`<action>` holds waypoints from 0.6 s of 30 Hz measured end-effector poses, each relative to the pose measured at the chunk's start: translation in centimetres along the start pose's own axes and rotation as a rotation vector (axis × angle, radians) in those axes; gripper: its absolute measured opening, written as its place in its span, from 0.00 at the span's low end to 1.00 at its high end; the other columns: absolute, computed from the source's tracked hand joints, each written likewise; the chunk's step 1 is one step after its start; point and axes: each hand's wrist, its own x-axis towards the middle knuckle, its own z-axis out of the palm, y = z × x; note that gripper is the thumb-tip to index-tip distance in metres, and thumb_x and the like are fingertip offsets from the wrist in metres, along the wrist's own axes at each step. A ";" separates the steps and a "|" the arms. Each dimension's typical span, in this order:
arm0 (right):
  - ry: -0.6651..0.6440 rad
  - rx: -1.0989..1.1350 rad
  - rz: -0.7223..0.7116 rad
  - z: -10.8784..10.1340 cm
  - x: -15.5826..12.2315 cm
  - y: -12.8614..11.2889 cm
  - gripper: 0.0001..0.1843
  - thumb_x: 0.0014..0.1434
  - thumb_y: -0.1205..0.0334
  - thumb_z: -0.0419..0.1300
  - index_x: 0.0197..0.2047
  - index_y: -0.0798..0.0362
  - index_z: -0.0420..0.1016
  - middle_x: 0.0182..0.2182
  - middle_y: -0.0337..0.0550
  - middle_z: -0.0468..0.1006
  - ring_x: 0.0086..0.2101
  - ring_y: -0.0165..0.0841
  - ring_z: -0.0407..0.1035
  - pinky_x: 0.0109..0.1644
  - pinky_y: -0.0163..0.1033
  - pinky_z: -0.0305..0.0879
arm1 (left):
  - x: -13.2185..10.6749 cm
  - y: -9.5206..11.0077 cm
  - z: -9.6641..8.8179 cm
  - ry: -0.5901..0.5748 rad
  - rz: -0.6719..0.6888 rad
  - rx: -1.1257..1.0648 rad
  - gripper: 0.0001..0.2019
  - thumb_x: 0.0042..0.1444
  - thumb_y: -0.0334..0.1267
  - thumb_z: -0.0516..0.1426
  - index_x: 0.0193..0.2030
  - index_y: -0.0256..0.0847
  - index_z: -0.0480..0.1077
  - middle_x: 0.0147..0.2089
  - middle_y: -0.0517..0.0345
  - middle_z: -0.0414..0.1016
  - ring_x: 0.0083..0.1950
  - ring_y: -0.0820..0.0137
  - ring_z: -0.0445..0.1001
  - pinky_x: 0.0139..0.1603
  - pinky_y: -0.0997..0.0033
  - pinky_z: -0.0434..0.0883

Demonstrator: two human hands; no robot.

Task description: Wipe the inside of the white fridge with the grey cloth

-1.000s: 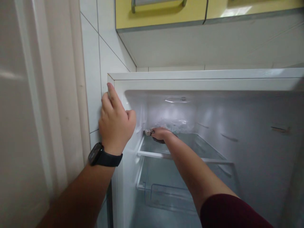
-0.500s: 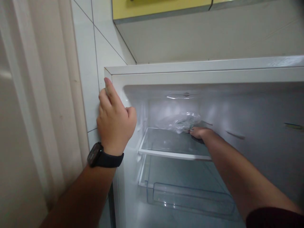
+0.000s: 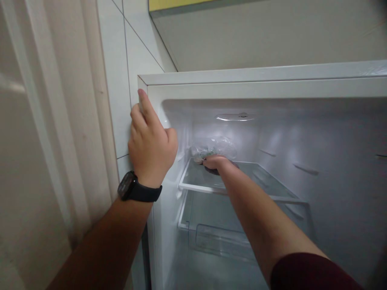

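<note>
Head view, clear crinkled plastic bag [image 3: 213,145], greenish patches

This is a kitchen, and it looks like a household one. A white upright refrigerator [image 3: 263,89] stands open, of ordinary domestic build, with a white-edged glass shelf [image 3: 196,175] and a clear plastic bin [image 3: 217,238] below it. White wall tiles [image 3: 114,84] with thin dark joints run beside it, and a yellow-fronted overhead cabinet [image 3: 256,40] hangs above, mostly its pale underside showing.
</note>
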 end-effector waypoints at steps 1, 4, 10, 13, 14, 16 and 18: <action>-0.002 -0.016 -0.026 0.0 0.3 -1.1 0.27 0.61 0.45 0.57 0.53 0.56 0.82 0.58 0.62 0.78 0.55 0.53 0.74 0.58 0.52 0.70 | 0.0 0.0 0.0 -0.004 0.001 0.000 0.44 0.55 0.31 0.52 0.79 0.35 0.41 0.73 0.37 0.57 0.69 0.43 0.65 0.66 0.46 0.71; 0.000 -0.045 -0.102 0.0 0.3 -3.2 0.32 0.63 0.46 0.54 0.63 0.56 0.75 0.66 0.62 0.69 0.63 0.58 0.67 0.63 0.58 0.65 | 0.0 -0.1 0.0 0.001 0.005 -0.005 0.44 0.55 0.30 0.52 0.79 0.35 0.41 0.73 0.36 0.57 0.69 0.42 0.65 0.65 0.45 0.71; 0.009 -0.080 -0.297 0.0 -2.3 -4.5 0.33 0.64 0.45 0.53 0.69 0.43 0.67 0.68 0.49 0.69 0.64 0.52 0.66 0.66 0.55 0.63 | -0.1 -0.1 0.1 0.016 0.014 -0.006 0.43 0.56 0.31 0.51 0.79 0.36 0.41 0.73 0.37 0.58 0.68 0.44 0.67 0.66 0.45 0.71; 0.026 -0.104 -0.384 0.2 -4.4 -4.8 0.32 0.64 0.45 0.51 0.70 0.42 0.67 0.67 0.49 0.70 0.63 0.53 0.67 0.64 0.57 0.64 | 0.0 -0.2 0.1 0.017 0.014 -0.006 0.44 0.56 0.31 0.52 0.79 0.36 0.41 0.73 0.38 0.58 0.67 0.44 0.67 0.66 0.45 0.70; 0.034 -0.111 -0.412 0.2 -5.2 -4.8 0.32 0.65 0.45 0.51 0.70 0.43 0.67 0.67 0.50 0.71 0.62 0.55 0.68 0.64 0.59 0.64 | 0.0 -0.3 0.1 0.018 0.013 -0.010 0.44 0.55 0.31 0.52 0.79 0.37 0.41 0.73 0.38 0.58 0.67 0.44 0.67 0.66 0.45 0.70; 0.055 -0.125 -0.475 0.3 -7.0 -4.9 0.33 0.65 0.45 0.50 0.70 0.43 0.66 0.66 0.52 0.71 0.61 0.57 0.68 0.62 0.60 0.65 | 0.0 -0.3 0.1 0.019 0.012 -0.018 0.44 0.55 0.32 0.52 0.79 0.37 0.41 0.73 0.39 0.58 0.68 0.44 0.67 0.66 0.46 0.70; 0.076 -0.138 -0.540 0.4 -8.7 -4.9 0.32 0.65 0.44 0.50 0.69 0.43 0.67 0.65 0.52 0.72 0.61 0.57 0.68 0.61 0.60 0.65 | 0.0 -0.4 0.1 0.019 0.012 -0.022 0.44 0.55 0.32 0.53 0.79 0.38 0.41 0.73 0.38 0.58 0.68 0.44 0.67 0.66 0.46 0.71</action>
